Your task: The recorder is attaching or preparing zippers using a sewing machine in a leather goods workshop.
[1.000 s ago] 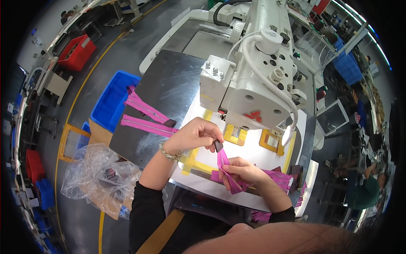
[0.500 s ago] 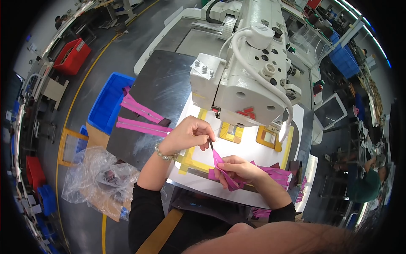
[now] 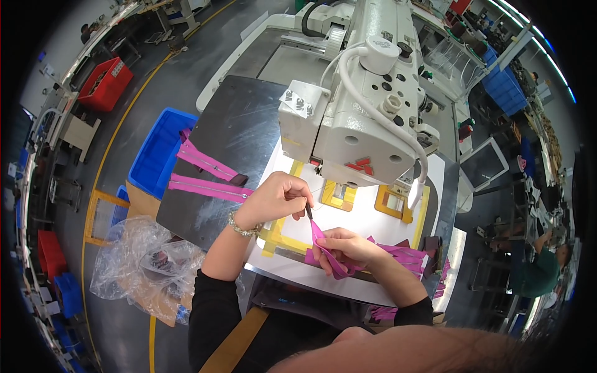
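In front of the sewing machine I hold a pink zipper (image 3: pixel 333 264) with both hands. My left hand (image 3: pixel 281 198) is closed at the zipper's narrow dark end, fingertips pinched together. Lower and to the right, my right hand (image 3: pixel 349 248) grips the folded pink tape between thumb and fingers. The stretch between the hands runs tapered and slanting. Left of my left hand, two more pink zippers (image 3: pixel 208 188) lie across the dark metal plate (image 3: pixel 249 112). Beside my right wrist rests a bunch of pink zippers (image 3: pixel 407 256), partly covered by my forearm.
The white sewing machine (image 3: pixel 367 137) stands just beyond my hands. Yellow-edged frames (image 3: pixel 393 202) lie on the white work sheet (image 3: pixel 298 231) under its head. To the left are a blue bin (image 3: pixel 155 152) and crumpled clear plastic (image 3: pixel 140 264). A person in green (image 3: pixel 538 273) is at far right.
Both hands keep their grip on the zipper and have hardly moved. The tape at my right hand has shifted slightly; the view has tilted a little.
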`<state>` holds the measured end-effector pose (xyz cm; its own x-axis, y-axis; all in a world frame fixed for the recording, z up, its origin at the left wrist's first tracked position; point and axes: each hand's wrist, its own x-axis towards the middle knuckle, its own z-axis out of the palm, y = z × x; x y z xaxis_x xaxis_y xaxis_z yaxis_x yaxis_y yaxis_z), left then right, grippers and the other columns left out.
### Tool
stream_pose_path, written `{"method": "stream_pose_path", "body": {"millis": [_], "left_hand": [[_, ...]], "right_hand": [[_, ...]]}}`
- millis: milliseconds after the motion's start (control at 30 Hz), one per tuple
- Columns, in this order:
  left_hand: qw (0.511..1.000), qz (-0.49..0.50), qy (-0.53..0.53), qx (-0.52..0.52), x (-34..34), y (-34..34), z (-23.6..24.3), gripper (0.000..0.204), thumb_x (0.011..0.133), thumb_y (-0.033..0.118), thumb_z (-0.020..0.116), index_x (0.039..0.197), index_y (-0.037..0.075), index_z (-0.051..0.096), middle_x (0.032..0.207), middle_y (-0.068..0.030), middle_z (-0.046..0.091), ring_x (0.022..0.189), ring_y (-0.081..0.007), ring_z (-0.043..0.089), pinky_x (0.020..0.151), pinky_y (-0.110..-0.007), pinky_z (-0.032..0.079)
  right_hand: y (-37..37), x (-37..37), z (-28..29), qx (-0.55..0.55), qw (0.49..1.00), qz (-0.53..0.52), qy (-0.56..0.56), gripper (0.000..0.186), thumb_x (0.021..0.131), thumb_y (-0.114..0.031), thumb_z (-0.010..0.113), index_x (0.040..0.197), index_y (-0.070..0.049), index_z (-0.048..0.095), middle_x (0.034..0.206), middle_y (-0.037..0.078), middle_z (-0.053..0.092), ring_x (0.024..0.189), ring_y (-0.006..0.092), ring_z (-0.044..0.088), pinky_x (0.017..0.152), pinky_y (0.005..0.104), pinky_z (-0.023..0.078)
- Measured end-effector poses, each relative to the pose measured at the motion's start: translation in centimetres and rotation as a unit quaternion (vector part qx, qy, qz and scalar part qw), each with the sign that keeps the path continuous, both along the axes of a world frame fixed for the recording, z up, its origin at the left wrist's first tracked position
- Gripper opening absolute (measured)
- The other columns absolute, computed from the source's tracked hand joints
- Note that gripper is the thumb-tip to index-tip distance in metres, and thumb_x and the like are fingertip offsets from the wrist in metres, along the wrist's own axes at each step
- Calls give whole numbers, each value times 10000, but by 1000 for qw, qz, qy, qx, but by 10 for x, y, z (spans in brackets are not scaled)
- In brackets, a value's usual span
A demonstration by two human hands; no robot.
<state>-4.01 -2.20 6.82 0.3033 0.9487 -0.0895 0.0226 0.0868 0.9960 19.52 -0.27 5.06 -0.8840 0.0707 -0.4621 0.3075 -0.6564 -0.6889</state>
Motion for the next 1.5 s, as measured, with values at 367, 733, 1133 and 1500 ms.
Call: {"method": "stream_pose_path", "body": {"millis": [367,733,1133,1500], "left_hand": [[997,-16,-39,66,-4,5,-7,97,862,55,615,900,-24,655,781,-36,665,707,-64,616,649,-210,517],[999,12,-39,6,0,9,-12,132,875,49,643,998,7,667,801,-3,670,659,-28,579,574,-184,463],[952,172,174,181,-6,16,-20,192,816,86,607,953,0,711,844,-180,689,733,-304,663,699,-333,507],[943,203,230,128,-22,25,-19,200,834,101,583,954,14,717,864,-181,691,781,-308,669,749,-350,506]], "right_hand": [[-9,-4,3,380,916,-111,-58,240,927,-198,588,869,31,632,604,-3,526,543,41,412,479,237,342],[-3,-2,2,307,943,-99,-76,217,892,-174,640,960,33,646,669,-7,573,596,43,487,548,233,411],[-1,4,55,387,914,34,-121,841,791,-190,750,1461,-41,263,660,54,586,593,108,565,580,251,446],[-33,8,37,486,818,304,42,503,909,-249,596,1379,-175,435,810,101,680,733,303,653,671,378,509]]}}
